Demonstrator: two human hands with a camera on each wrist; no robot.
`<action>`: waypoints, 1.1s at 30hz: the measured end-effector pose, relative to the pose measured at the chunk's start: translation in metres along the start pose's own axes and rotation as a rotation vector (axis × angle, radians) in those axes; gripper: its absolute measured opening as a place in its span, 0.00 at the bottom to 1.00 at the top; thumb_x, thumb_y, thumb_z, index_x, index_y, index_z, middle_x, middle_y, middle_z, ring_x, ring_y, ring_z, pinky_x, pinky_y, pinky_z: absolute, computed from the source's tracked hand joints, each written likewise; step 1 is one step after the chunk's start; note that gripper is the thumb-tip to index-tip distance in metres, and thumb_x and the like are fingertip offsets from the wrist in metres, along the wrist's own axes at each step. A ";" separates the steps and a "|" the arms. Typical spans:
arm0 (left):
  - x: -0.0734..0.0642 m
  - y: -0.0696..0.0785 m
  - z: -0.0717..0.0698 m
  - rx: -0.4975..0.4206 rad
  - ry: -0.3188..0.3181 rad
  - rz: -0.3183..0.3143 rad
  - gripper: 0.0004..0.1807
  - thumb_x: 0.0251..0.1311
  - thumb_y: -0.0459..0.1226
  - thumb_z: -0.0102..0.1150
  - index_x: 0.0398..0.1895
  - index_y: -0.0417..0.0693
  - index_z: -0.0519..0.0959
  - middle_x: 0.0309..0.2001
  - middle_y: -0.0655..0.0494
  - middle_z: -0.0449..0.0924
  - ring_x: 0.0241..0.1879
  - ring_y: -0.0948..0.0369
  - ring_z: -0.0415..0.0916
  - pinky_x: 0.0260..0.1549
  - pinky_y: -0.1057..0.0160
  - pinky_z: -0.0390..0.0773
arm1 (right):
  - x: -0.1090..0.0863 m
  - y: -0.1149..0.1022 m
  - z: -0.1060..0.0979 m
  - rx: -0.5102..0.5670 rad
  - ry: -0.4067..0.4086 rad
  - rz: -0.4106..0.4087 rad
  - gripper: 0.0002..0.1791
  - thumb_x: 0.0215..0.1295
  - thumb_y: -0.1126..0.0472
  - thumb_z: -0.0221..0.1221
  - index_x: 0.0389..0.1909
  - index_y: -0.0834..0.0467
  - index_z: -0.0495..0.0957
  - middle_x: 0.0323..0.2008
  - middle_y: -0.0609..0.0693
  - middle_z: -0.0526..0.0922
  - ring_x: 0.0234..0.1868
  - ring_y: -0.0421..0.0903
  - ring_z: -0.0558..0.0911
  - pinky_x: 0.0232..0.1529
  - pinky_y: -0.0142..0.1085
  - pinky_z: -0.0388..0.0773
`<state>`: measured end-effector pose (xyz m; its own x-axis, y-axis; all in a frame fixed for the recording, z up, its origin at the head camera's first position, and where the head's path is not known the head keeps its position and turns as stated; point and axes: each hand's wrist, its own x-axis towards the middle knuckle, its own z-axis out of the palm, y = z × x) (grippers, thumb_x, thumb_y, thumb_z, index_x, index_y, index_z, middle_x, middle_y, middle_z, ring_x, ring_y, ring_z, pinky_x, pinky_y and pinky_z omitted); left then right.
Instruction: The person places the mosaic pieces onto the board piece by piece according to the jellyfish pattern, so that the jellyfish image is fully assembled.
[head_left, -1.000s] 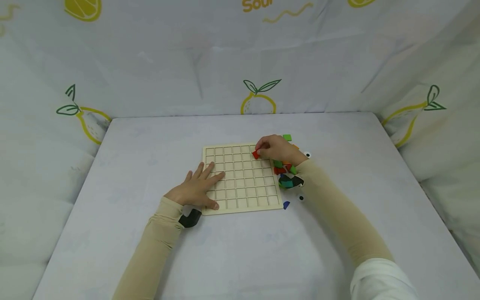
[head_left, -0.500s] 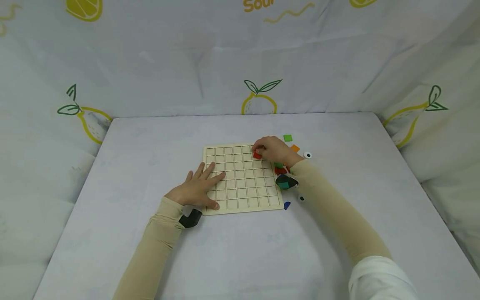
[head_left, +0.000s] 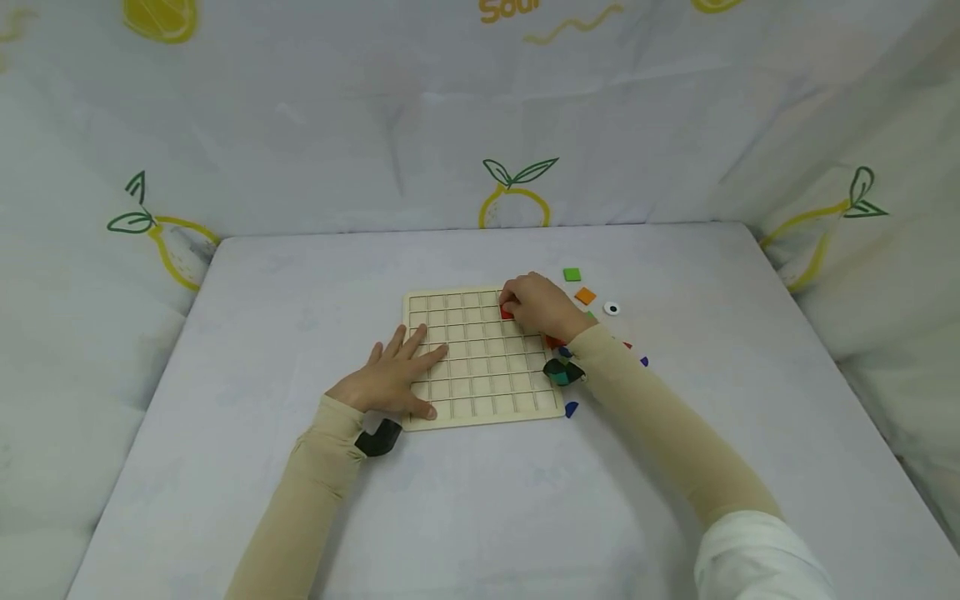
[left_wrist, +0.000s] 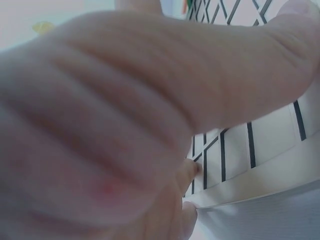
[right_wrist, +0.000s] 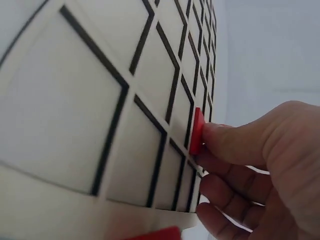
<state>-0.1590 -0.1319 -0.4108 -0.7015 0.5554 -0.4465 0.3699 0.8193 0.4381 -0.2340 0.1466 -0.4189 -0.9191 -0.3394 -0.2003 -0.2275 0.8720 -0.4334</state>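
Observation:
A pale wooden grid board (head_left: 480,367) with square cells lies mid-table. My left hand (head_left: 390,379) rests on its left side, fingers spread; the left wrist view has the thumb (left_wrist: 235,70) lying across the grid. Over the board's far right corner, my right hand (head_left: 542,304) pinches a small red square tile (head_left: 507,312) between thumb and fingers. In the right wrist view that red tile (right_wrist: 197,131) stands at a cell by the board's edge, the thumb on its face. The forearm and hand hide part of the pieces at the right.
Right of the board lie a green tile (head_left: 572,274), an orange tile (head_left: 585,295), a white disc with a black dot (head_left: 612,308), red pieces (head_left: 553,342) and a blue piece (head_left: 572,409). Black wrist cameras (head_left: 378,437) sit on both wrists. A lemon-print cloth (head_left: 337,125) stands behind.
My right hand has shifted slightly left and settled lower with the red tile, which now lies flatter at a cell. Its forearm uncovers more loose pieces. The left hand stays put.

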 end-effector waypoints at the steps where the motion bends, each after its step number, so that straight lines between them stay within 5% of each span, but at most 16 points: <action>1: -0.001 0.000 0.000 0.003 0.003 -0.002 0.54 0.57 0.49 0.73 0.82 0.57 0.51 0.83 0.44 0.27 0.81 0.39 0.19 0.76 0.29 0.32 | 0.000 -0.001 0.000 -0.009 -0.003 0.003 0.11 0.76 0.60 0.55 0.50 0.57 0.83 0.51 0.53 0.85 0.54 0.51 0.77 0.60 0.45 0.78; 10: 0.000 0.000 0.003 0.029 0.027 0.013 0.55 0.56 0.51 0.73 0.82 0.56 0.51 0.84 0.45 0.31 0.81 0.38 0.22 0.76 0.28 0.35 | -0.006 0.013 -0.011 -0.012 0.055 0.012 0.20 0.77 0.65 0.45 0.62 0.62 0.78 0.59 0.60 0.79 0.63 0.58 0.73 0.67 0.50 0.73; 18: 0.000 0.000 0.001 0.049 0.034 0.014 0.55 0.55 0.51 0.73 0.82 0.55 0.51 0.83 0.45 0.32 0.81 0.37 0.23 0.75 0.27 0.37 | -0.010 0.021 -0.012 -0.001 -0.007 -0.006 0.21 0.77 0.60 0.47 0.62 0.61 0.79 0.64 0.62 0.74 0.68 0.62 0.69 0.70 0.54 0.70; 33: 0.001 -0.001 0.002 0.069 0.051 0.022 0.52 0.56 0.51 0.72 0.81 0.56 0.55 0.83 0.45 0.35 0.81 0.37 0.25 0.75 0.27 0.39 | -0.012 0.019 -0.005 -0.005 0.014 0.053 0.22 0.75 0.49 0.57 0.60 0.59 0.79 0.63 0.58 0.71 0.61 0.56 0.69 0.64 0.51 0.75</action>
<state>-0.1587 -0.1321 -0.4129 -0.7220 0.5669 -0.3967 0.4255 0.8159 0.3916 -0.2291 0.1684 -0.4204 -0.9345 -0.2871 -0.2103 -0.1795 0.8905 -0.4180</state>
